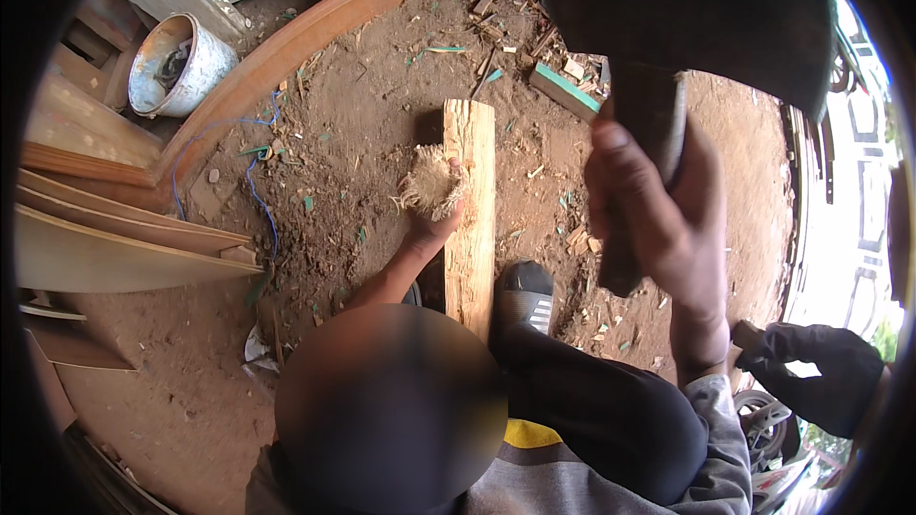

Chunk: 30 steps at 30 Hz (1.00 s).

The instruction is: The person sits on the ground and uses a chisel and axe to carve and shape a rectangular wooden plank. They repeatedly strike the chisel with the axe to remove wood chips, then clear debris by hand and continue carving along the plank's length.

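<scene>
A long pale timber beam [474, 248] lies on the dirt, running away from me between my feet. My left hand [434, 229] is closed at its left side around a straw-coloured wooden tool handle [431, 181], seen end-on with a frayed, splayed top. Its lower end is hidden, so I cannot tell what tip it has or whether it touches the beam. My right hand [668, 200], raised at the right, grips the dark handle of a mallet [697, 19]. The mallet's big dark head fills the upper right, close up and blurred.
My shoe [528, 296] rests right of the beam. A stained white bucket [181, 67] stands by a curved wooden frame [277, 38]; curved boards [124, 238] and a blue cord [260, 193] lie left. Scraps and a green-edged block [565, 91] litter the ground. Motorcycle parts [763, 420] show lower right.
</scene>
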Available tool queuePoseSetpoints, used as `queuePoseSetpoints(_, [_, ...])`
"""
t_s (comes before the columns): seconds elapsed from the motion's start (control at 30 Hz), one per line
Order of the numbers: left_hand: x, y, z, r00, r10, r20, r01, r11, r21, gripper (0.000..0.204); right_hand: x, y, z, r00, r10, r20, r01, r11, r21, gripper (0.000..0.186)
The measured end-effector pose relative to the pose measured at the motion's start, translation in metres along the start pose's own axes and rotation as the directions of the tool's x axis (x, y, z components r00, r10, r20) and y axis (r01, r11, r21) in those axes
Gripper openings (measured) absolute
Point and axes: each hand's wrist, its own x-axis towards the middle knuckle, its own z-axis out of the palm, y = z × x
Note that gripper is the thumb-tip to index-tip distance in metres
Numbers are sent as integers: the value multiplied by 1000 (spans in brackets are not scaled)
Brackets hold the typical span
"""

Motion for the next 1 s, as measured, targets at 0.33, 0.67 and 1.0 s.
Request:
queuePoseSetpoints(0.33, [-14,-16,12,997,-4,79,-8,989,150,16,13,21,14,862,169,478,119,850,-513,39])
queuePoseSetpoints(0.67, [-24,-18,23,979,-159,130,183,962,-202,50,19,-3,29,975,-104,194,135,979,-151,34])
queuePoseSetpoints(1.0, [5,6,14,963,-270,15,262,914,-309,3,25,-30,-4,975,67,214,16,930,-368,31])
